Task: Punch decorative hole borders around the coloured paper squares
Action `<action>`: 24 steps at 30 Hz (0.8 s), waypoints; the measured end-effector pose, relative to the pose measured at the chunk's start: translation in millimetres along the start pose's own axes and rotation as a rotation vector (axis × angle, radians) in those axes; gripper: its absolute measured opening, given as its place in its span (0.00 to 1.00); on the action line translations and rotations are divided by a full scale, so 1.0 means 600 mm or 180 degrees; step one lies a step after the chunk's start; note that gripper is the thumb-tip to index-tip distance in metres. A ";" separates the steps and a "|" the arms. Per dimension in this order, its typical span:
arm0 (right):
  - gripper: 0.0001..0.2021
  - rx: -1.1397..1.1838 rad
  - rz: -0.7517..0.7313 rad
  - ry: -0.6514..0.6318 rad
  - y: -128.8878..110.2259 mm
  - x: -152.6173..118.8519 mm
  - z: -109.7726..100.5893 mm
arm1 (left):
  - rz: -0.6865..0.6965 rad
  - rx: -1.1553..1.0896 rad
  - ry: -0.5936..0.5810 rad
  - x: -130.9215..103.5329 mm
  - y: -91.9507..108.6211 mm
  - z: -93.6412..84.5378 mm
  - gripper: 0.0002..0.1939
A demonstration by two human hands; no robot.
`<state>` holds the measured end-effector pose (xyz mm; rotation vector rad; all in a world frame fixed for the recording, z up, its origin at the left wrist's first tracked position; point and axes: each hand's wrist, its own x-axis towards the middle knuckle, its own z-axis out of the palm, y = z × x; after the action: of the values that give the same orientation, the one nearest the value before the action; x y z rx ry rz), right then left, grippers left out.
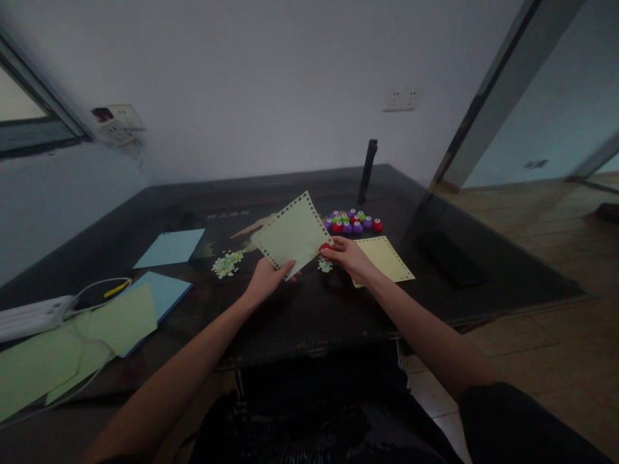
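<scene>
My left hand (271, 280) grips the lower left side of a pale green sheet of paper (294, 235), thumb on top. Punched holes run along several of its edges. In my right hand (352, 256) is a small red craft punch (325, 247), held at the sheet's right corner. Whether its jaws are pressed together cannot be seen. Beneath that punch lies a small heap of paper cutouts (325, 265). A pale yellow sheet (382, 254) with holes along its edges rests under my right wrist. Behind the hands stand several red, purple and green craft punches (356, 227).
A larger pile of cutouts (227, 263) lies left of centre on the dark table (290, 325). Blue sheets (170, 247), green sheets (123, 317) and a white power strip (36, 317) with a cable sit at left. At right are a black case (452, 259) and an upright black object (368, 171).
</scene>
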<state>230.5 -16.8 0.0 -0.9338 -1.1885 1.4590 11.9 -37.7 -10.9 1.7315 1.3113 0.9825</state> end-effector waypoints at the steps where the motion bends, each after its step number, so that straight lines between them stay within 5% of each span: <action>1: 0.19 0.0011 0.0011 -0.0004 0.000 0.000 0.000 | 0.0004 -0.0020 0.0033 0.001 -0.001 0.000 0.16; 24: 0.16 0.0342 0.0048 -0.0136 -0.005 -0.001 -0.005 | 0.0128 0.0069 0.0016 -0.003 0.009 -0.002 0.16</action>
<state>233.9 -16.4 2.2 -0.8434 -1.1244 1.5460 12.5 -40.4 -6.1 1.7791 1.2993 0.9993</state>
